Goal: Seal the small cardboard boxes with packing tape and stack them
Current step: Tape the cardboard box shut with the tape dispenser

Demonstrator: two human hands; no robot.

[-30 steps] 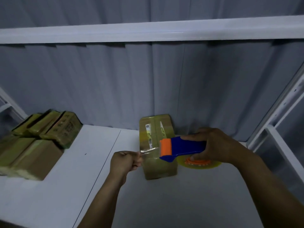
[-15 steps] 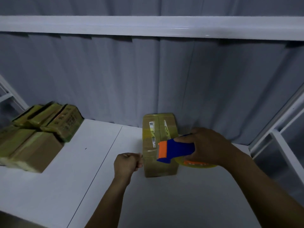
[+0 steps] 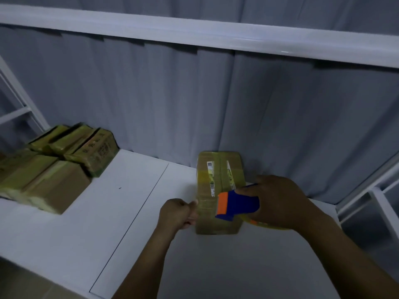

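A small cardboard box (image 3: 218, 182) wrapped in yellowish tape lies on the white table (image 3: 129, 212), white labels on its top. My right hand (image 3: 278, 201) grips a blue and orange tape dispenser (image 3: 236, 205) over the box's right side, the tape roll partly hidden under the hand. My left hand (image 3: 178, 213) is closed at the box's left edge, pinching the end of the tape against it.
A pile of several taped cardboard boxes (image 3: 51, 169) sits at the table's left rear. A grey curtain hangs behind. White frame bars run overhead (image 3: 194, 31) and down the right side (image 3: 371, 188).
The left hand has carried the tape end rightward to the box's left edge. The dispenser came down closer over the box top. The camera view shifted slightly.
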